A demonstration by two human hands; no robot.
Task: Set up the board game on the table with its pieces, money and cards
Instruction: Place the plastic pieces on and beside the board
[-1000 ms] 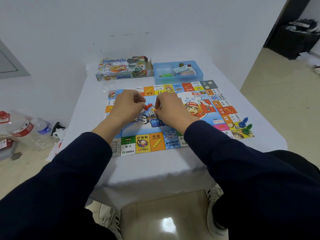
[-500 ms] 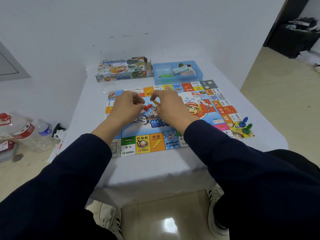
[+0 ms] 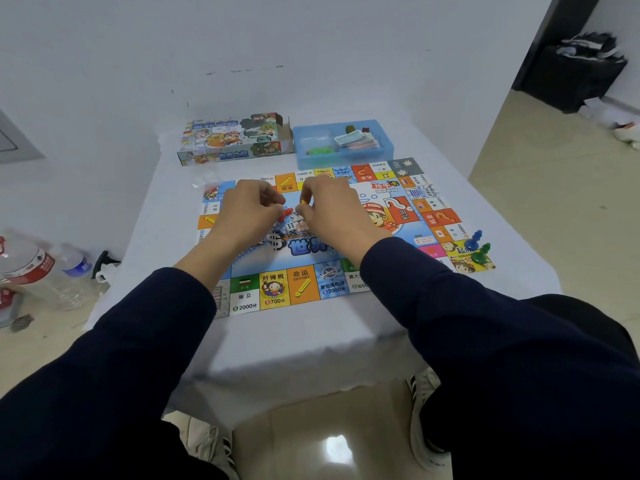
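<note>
The colourful game board (image 3: 273, 289) lies flat on the white table (image 3: 311, 337). Over its middle, my left hand (image 3: 251, 213) is curled with a red pawn (image 3: 286, 213) at its fingertips. My right hand (image 3: 332, 213) pinches a small yellow piece (image 3: 303, 201) just beside it. A white die (image 3: 291, 230) sits on the board below the two hands. A blue pawn (image 3: 473, 239) and a green pawn (image 3: 482, 253) stand on the board's right corner square.
The game box (image 3: 232, 142) lies at the table's back left. Beside it a blue plastic tray (image 3: 381, 150) holds cards, money and green pieces. A clear plastic bag (image 3: 204, 180) lies by the board's far left corner. Bottles (image 3: 52, 268) stand on the floor at left.
My right hand has lifted the yellow piece up and slightly away from me. My left hand stays curled by the red pawn.
</note>
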